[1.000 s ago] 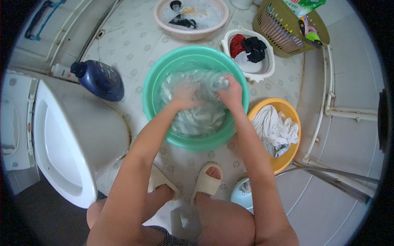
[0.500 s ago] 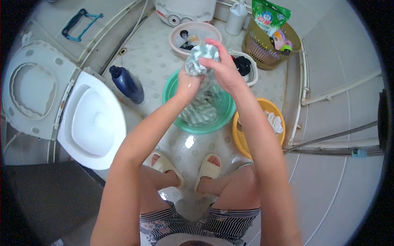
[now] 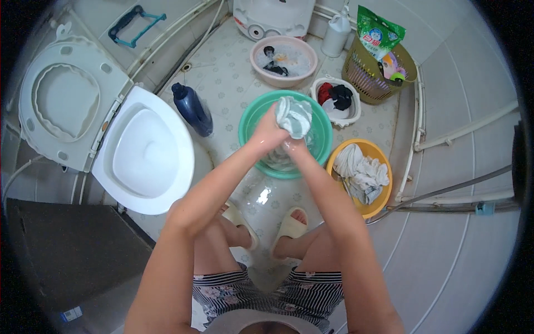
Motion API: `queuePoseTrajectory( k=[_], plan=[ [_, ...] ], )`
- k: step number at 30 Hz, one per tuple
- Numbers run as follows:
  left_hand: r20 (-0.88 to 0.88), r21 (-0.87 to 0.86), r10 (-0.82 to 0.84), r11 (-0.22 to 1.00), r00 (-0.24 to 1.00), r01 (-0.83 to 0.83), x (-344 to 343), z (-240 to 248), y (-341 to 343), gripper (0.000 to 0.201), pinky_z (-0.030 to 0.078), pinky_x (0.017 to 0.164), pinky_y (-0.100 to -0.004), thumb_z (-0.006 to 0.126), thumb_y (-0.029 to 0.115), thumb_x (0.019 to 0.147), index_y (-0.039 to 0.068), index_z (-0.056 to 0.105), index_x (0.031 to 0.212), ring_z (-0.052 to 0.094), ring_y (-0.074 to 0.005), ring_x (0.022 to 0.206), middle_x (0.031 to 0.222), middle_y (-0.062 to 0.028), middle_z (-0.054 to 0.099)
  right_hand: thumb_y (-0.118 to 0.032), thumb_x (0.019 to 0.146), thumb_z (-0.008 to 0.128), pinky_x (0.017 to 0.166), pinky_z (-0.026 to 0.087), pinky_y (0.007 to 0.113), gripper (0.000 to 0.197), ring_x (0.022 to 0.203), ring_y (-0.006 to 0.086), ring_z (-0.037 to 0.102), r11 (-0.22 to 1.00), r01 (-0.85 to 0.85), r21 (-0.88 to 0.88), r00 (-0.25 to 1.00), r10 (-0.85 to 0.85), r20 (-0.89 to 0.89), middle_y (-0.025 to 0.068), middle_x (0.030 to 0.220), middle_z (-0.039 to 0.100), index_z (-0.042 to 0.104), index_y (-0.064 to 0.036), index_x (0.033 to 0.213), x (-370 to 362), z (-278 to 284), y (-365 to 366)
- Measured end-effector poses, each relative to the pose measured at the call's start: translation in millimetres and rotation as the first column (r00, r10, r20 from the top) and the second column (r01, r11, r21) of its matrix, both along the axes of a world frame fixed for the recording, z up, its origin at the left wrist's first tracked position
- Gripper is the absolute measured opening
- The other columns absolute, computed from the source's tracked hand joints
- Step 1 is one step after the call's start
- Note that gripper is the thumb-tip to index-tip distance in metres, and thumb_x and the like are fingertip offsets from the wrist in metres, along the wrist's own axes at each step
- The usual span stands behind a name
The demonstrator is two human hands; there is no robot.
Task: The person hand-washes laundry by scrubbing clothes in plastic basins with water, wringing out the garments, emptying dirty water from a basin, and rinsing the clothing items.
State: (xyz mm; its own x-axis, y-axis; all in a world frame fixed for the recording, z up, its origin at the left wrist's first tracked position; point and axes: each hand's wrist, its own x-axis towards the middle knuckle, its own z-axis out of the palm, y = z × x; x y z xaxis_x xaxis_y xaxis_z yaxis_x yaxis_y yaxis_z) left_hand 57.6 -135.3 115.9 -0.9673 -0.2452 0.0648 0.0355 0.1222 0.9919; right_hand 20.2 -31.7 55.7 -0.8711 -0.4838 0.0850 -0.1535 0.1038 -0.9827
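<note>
A wet, bunched-up cloth with pale green and white stripes (image 3: 295, 116) is held over the green basin (image 3: 245, 129). My left hand (image 3: 268, 132) is closed round its left and near side. Under its near end sits my right hand (image 3: 295, 146), wrists almost touching; its fingers are mostly hidden by the cloth and the left hand. More wet striped fabric (image 3: 278, 161) shows low in the basin behind my wrists.
Beyond stands a pink basin (image 3: 257, 64) of sudsy water with dark items. To the right are a white basket (image 3: 347, 119) of clothes, a yellow basin (image 3: 384, 203) of white laundry and an olive basket (image 3: 356, 83). A dark blue bottle (image 3: 193, 110) and toilet (image 3: 186, 150) stand left.
Both hands and the cloth have come down and nearer, over the basin's middle. My right hand has gone from the cloth's upper right side to beneath it. The view has shifted.
</note>
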Motion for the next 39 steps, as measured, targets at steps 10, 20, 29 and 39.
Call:
queuePoseTrajectory(
  k=[10,20,29,39],
  plan=[
    [0.058,0.007,-0.234,0.972,0.970,0.234,5.5,-57.0,22.7,0.140,0.022,0.106,-0.0389,0.086,0.040,0.049,0.004,-0.016,0.138,0.020,-0.0302,0.133,0.143,-0.0228,0.013,0.000,0.060,0.063,0.065,0.045,0.034,0.026,0.071,0.0208,0.055,0.649,0.710,-0.272,0.597,-0.350,0.722,0.0074,0.083,0.059,0.058,0.0054,0.085,-27.0,63.0,4.4],
    [-0.065,0.143,0.233,0.964,0.970,-0.222,-19.3,-45.5,56.9,0.049,0.047,0.072,-0.0327,0.074,0.016,0.062,0.001,0.056,0.106,0.060,-0.0184,0.088,0.097,-0.0123,0.063,-0.004,0.063,0.067,0.079,0.043,0.031,0.038,0.086,0.0199,0.056,0.851,0.301,-0.430,0.850,-0.035,0.525,0.0085,0.096,0.059,0.057,0.0023,0.099,-14.2,91.6,13.7],
    [-0.063,-0.171,0.216,0.959,0.974,-0.224,-50.1,35.4,56.7,0.030,0.048,0.063,-0.0346,0.070,0.021,0.062,-0.001,0.064,0.082,0.065,-0.0274,0.071,0.075,-0.0170,0.065,-0.040,0.056,0.079,0.109,0.016,0.037,0.125,0.134,0.0339,0.016,0.829,-0.244,0.503,0.922,0.359,-0.145,0.0214,0.145,0.013,-0.005,0.0022,0.139,-23.0,46.7,83.9],
    [0.201,-0.758,-0.444,0.494,0.873,0.426,-51.0,58.2,131.3,0.068,0.041,0.094,-0.0377,0.067,0.016,0.058,0.007,0.048,0.122,0.048,-0.0323,0.115,0.123,-0.0186,0.050,-0.031,0.070,0.068,0.094,0.037,0.041,0.060,0.109,0.0279,0.047,0.728,0.609,-0.314,0.664,-0.252,0.704,0.0133,0.115,0.050,0.046,0.0019,0.115,-20.7,-3.3,76.0]
  ],
)
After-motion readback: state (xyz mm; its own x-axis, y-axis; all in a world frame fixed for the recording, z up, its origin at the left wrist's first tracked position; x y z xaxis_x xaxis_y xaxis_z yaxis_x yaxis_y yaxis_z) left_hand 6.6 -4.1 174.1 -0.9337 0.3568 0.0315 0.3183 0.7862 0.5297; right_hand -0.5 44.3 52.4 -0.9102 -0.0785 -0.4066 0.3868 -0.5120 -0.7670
